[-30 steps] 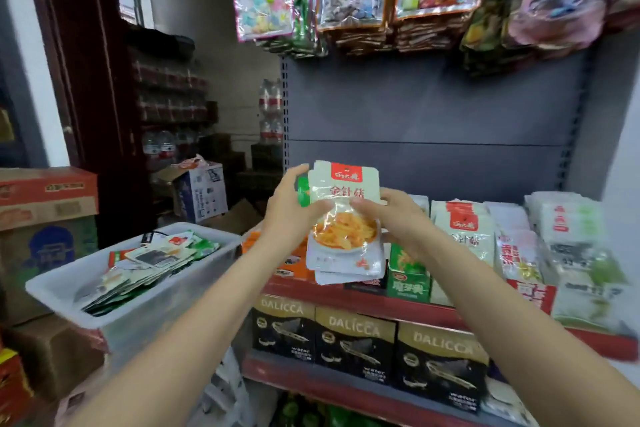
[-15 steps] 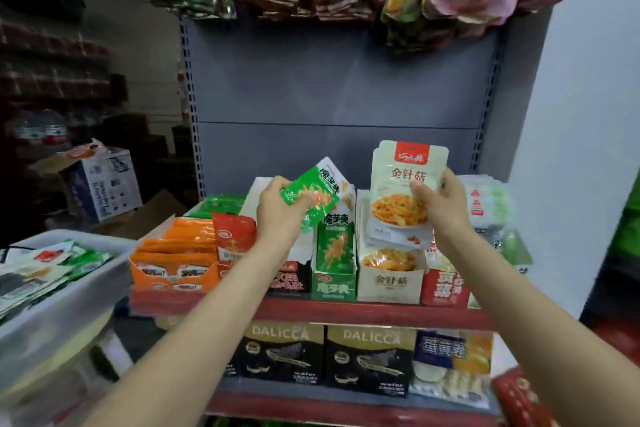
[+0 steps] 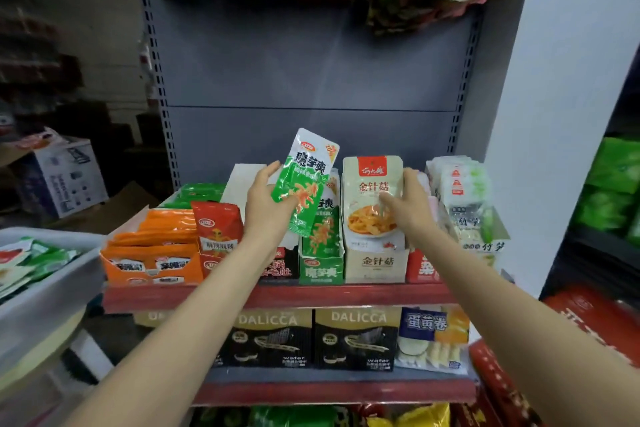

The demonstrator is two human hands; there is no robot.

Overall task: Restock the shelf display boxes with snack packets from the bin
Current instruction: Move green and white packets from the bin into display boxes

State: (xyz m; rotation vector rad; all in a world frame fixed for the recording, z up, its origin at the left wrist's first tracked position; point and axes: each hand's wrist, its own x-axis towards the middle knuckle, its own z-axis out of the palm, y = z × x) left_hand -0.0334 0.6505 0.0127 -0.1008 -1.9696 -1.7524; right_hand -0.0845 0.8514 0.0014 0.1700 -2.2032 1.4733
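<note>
Now your left hand [image 3: 268, 204] grips a green snack packet [image 3: 304, 180], tilted, just above the green display box [image 3: 320, 262] at the middle of the red shelf [image 3: 277, 295]. Your right hand [image 3: 412, 204] pinches the beige packets [image 3: 372, 198] standing upright in the beige display box [image 3: 377, 263], directly at 3 o'clock of the green one. At 9 o'clock sit a red packet [image 3: 218, 229] and an orange box [image 3: 152, 263]; farther out at 9 o'clock, the grey bin [image 3: 52, 291] holds more packets.
</note>
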